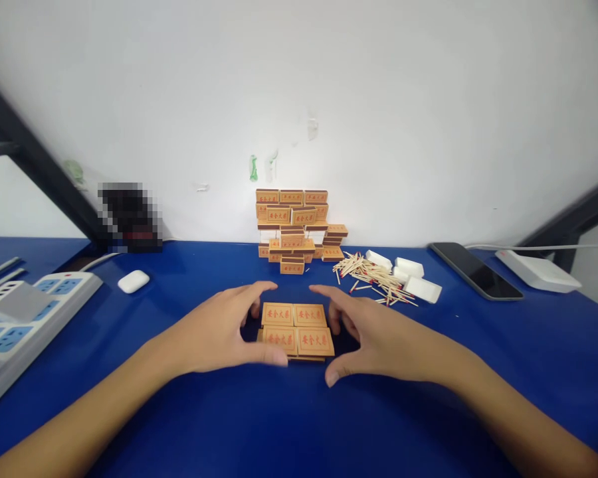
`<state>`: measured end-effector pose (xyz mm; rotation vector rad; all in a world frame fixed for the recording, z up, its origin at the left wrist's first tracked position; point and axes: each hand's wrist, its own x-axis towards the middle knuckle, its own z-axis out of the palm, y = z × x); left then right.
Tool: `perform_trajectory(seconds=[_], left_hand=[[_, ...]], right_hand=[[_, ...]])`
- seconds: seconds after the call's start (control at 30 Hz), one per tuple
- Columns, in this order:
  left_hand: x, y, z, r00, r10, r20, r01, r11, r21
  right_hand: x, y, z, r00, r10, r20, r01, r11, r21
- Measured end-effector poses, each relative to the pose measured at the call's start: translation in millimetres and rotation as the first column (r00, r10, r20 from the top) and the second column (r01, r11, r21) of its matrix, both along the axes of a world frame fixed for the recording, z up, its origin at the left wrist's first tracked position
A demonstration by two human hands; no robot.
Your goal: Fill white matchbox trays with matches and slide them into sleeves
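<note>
While the blue desk (299,425) gives me room in front, my left hand (214,332) and right hand (383,335) curve beside the flat matchbox block (296,332), well out from the back edge, thumbs parted from fingers; I cannot tell whether the left thumb touches it. Its red print reads 安全火柴. A power strip (32,332) flanks the left; loose matches (379,277) and white trays (422,289) crowd the right. The matchbox stack (292,237), printed alike, and a phone (473,269) sit by the back edge.

The person's left hand (219,328) and right hand (386,335) are bare, as are the slim, smooth forearms (99,405), and a short nail (333,378) shows on the right thumb (346,366).
</note>
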<state>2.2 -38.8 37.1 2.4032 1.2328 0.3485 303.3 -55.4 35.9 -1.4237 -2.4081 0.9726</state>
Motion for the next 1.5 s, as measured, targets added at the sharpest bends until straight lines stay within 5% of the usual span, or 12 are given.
perform_trajectory(seconds=[0.17,0.37,0.43,0.7,0.97,1.07,1.2,1.37,1.5], left_hand=[[-9.8,16.9,0.0,0.985,0.053,0.166,-0.091,0.969,0.228],[-13.7,23.0,-5.0,0.962,0.113,0.249,-0.201,0.910,0.362],[-14.4,24.5,-8.0,0.961,0.132,0.245,-0.216,0.908,0.359],[-11.7,23.4,-12.1,0.943,0.161,0.291,-0.258,0.906,0.334],[-8.1,19.1,-9.6,0.926,0.192,0.325,-0.292,0.910,0.294],[-6.7,18.1,-9.5,0.926,0.164,0.341,-0.280,0.902,0.327],[-0.8,17.4,-11.8,0.909,0.168,0.382,-0.276,0.929,0.247],[4.7,24.8,-23.4,0.924,0.161,0.347,-0.261,0.928,0.265],[3.5,33.1,-28.7,0.947,0.139,0.289,-0.225,0.930,0.290]], right_hand=[[32.5,23.8,7.5,0.991,-0.122,-0.050,0.132,0.941,0.312],[88.1,53.9,4.1,0.905,-0.401,-0.138,0.383,0.634,0.672],[103.2,64.3,-3.7,0.886,-0.448,-0.117,0.379,0.558,0.738],[119.9,93.8,-33.9,0.929,-0.360,0.090,0.187,0.663,0.725],[112.8,89.3,-30.5,0.949,-0.305,0.081,0.173,0.717,0.675],[107.3,84.7,-21.7,0.955,-0.296,0.023,0.197,0.688,0.698],[65.9,67.4,-6.1,0.969,-0.221,-0.110,0.225,0.604,0.765],[-7.2,46.9,-12.8,0.999,0.045,-0.007,-0.029,0.733,0.680],[-14.2,50.4,-19.3,0.994,0.107,-0.017,-0.070,0.757,0.649]])
